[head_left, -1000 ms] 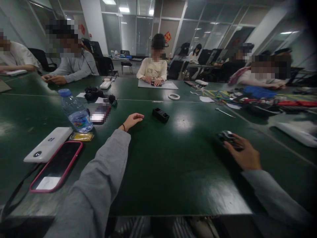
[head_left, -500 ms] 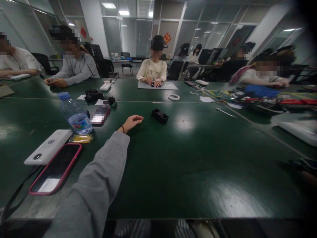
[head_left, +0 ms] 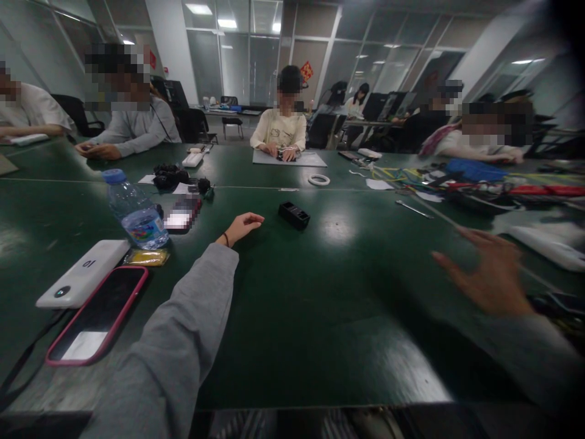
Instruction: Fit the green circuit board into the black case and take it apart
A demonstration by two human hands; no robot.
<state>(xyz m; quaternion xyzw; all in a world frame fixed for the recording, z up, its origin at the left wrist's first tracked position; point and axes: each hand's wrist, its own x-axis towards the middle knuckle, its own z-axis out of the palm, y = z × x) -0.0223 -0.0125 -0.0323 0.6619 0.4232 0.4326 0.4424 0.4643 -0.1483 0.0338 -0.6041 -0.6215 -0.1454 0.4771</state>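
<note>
My left grip (head_left: 243, 227) lies beside the black box (head_left: 294, 215); my right grip (head_left: 491, 271) is spread wide, holding nothing.
The box sits on the green counter (head_left: 320, 341), just past my left fingertips and apart from them; that grip is empty too, fingers stretched out and slightly bent, the gap between thumb and fingers hard to read from here. My right grip hangs over the right side of the counter, blurred, thumb well away from the fingers, with a dark object (head_left: 560, 305) by my wrist, too unclear for me to name. Beyond the box lies a white ring (head_left: 319, 183), and farther right, a slim metal tool (head_left: 414, 209). On my left, a water bottle (head_left: 137, 210) stands behind a yellow packet (head_left: 147, 257) and a pink-cased phone (head_left: 98, 317).
</note>
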